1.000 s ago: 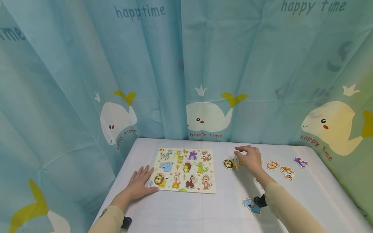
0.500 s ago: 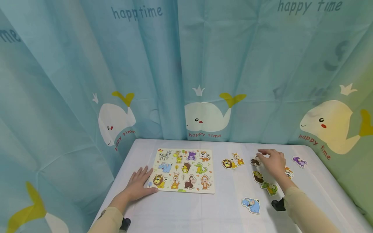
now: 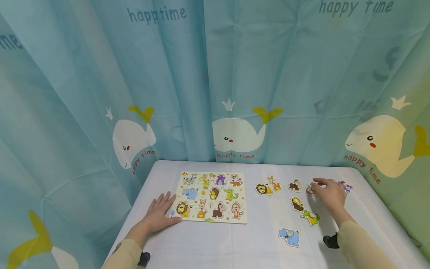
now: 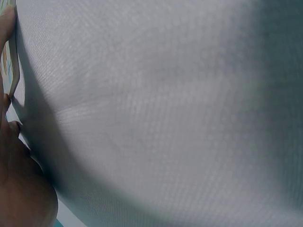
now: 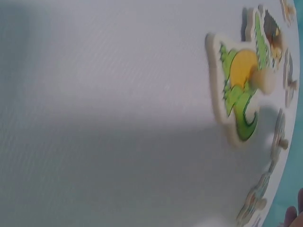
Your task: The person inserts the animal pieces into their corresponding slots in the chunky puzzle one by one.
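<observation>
My left hand [image 3: 162,213] rests at the left edge of the animal puzzle board [image 3: 248,209], fingers spread and thumb on its lower corner. My right hand [image 3: 330,194] hovers over the monkey piece [image 3: 309,190], its fingers loosely bent, with no piece visibly lifted. It hides the tiger piece and overlaps the purple hippo piece [image 3: 347,186]. Nearby lie the brown ape piece [image 3: 295,185], the hedgehog piece [image 3: 297,204] and the crocodile piece [image 3: 310,218]. In the right wrist view, the crocodile piece [image 5: 244,90] shows a wooden knob, and only fingertips [image 5: 291,216] of that hand appear.
Between board and right hand lie the lion piece [image 3: 264,189] and the kangaroo piece [image 3: 274,183]. The elephant piece [image 3: 289,238] sits nearer the front. A white cloth covers the table [image 3: 215,243]. Behind it hangs a blue curtain [image 3: 188,93] with whale prints.
My right hand has moved rightward from above the lion and kangaroo pieces, past the ape piece, to the monkey piece. The pieces stay where they lay. My left hand has not moved.
</observation>
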Action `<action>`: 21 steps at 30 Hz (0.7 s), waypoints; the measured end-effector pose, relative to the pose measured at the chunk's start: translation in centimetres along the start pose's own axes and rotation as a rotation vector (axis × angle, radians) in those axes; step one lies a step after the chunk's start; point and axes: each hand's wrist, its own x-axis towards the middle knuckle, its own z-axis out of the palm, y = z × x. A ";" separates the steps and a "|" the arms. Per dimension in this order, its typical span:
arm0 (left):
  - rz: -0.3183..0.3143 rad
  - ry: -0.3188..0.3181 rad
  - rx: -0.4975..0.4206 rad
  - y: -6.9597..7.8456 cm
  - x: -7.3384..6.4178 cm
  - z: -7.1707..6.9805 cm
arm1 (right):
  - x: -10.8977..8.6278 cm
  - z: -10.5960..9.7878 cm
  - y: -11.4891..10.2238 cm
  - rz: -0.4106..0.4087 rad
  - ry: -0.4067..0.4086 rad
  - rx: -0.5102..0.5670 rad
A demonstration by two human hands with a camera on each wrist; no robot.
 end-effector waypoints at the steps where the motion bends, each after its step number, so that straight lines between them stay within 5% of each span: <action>1: -0.001 0.000 0.001 0.0 0.0 0.0 | 0.0 -0.1 0.2 0.003 -0.001 0.000; 7: -0.006 0.000 0.004 0.1 0.0 0.0 | -0.1 -0.3 1.3 0.019 0.004 -0.005; 21: -0.005 0.001 -0.001 0.1 -0.1 0.0 | -0.4 -2.0 4.0 0.206 -0.084 0.003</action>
